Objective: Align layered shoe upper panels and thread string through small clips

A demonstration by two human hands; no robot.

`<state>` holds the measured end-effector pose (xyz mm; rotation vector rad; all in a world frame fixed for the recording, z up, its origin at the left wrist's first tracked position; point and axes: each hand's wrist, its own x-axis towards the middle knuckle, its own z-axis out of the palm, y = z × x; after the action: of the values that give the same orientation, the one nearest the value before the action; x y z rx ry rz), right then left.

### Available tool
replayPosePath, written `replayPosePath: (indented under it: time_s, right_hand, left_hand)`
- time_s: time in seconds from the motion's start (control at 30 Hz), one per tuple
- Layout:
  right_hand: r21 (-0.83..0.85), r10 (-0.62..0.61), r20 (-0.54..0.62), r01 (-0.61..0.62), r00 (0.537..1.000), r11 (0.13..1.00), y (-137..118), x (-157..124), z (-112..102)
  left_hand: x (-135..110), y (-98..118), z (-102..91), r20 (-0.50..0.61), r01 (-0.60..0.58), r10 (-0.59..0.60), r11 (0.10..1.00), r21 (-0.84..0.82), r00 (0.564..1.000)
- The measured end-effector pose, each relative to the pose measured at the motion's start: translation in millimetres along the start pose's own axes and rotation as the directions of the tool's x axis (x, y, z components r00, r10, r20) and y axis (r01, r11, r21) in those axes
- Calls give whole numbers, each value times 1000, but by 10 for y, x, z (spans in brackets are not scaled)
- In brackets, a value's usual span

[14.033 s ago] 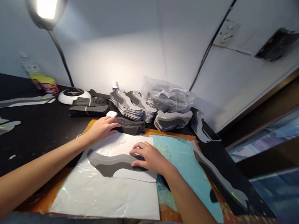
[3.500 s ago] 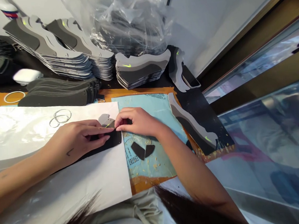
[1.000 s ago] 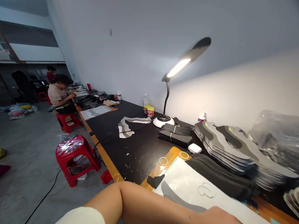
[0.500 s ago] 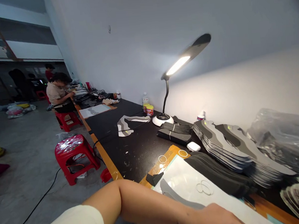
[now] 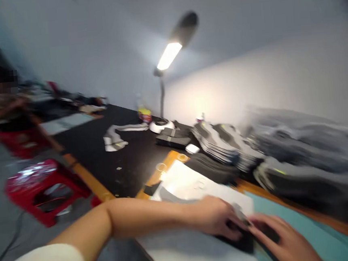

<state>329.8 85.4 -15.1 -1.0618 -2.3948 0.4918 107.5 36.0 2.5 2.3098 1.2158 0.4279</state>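
Left hand (image 5: 214, 218): fingers curled, seemingly pinching the dark piece's edge to steady it.
Dark piece (image 5: 240, 241): lies between both hands, at the right edge of the white sheet (image 5: 190, 182).
Right hand (image 5: 282, 234): fingers spread against it above the teal mat (image 5: 310, 224); blur hides the exact grip.

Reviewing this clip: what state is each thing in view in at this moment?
Left hand: on the dark cut piece, blurred.
Right hand: on the same piece, fingers spread.
Dark cut piece: lying flat under both hands.
Small grey piece: against the left fingertips, too blurred to tell more.
Desk lamp: lit.
Stacked cut pieces: piled flat.
Strip bundle: banded.
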Motion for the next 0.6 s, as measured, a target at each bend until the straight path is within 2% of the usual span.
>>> replayPosePath:
  time_s: [0.07, 0.13, 0.23, 0.33, 0.47, 0.6]
  right_hand:
    - [93, 70, 71, -76, 995, 993, -115, -37, -133]
    - [95, 89, 104, -99, 991, 991, -169, -6, -217]
    - [81, 131, 44, -134, 990, 988, -105, 59, -269]
    - [79, 142, 15, -143, 990, 987, -24, 58, -302]
    - [127, 105, 22, -107, 994, 986, 25, 25, -316]
    - [176, 48, 60, -58, 997, 983, 40, 25, -293]
  left_hand:
    - [-46, 60, -27, -57, -7, 7, 1000, -15, 998]
    - [-58, 56, -63, -102, 5, -9, 999, -37, 995]
    - [-36, 23, -102, -100, 14, -16, 1000, -19, 995]
    - [-42, 91, -145, -76, 33, -30, 999, 28, 997]
    - [-47, 200, -192, -22, 63, -62, 995, 74, 998]
    - [-22, 109, -154, -26, 60, -57, 992, 110, 998]
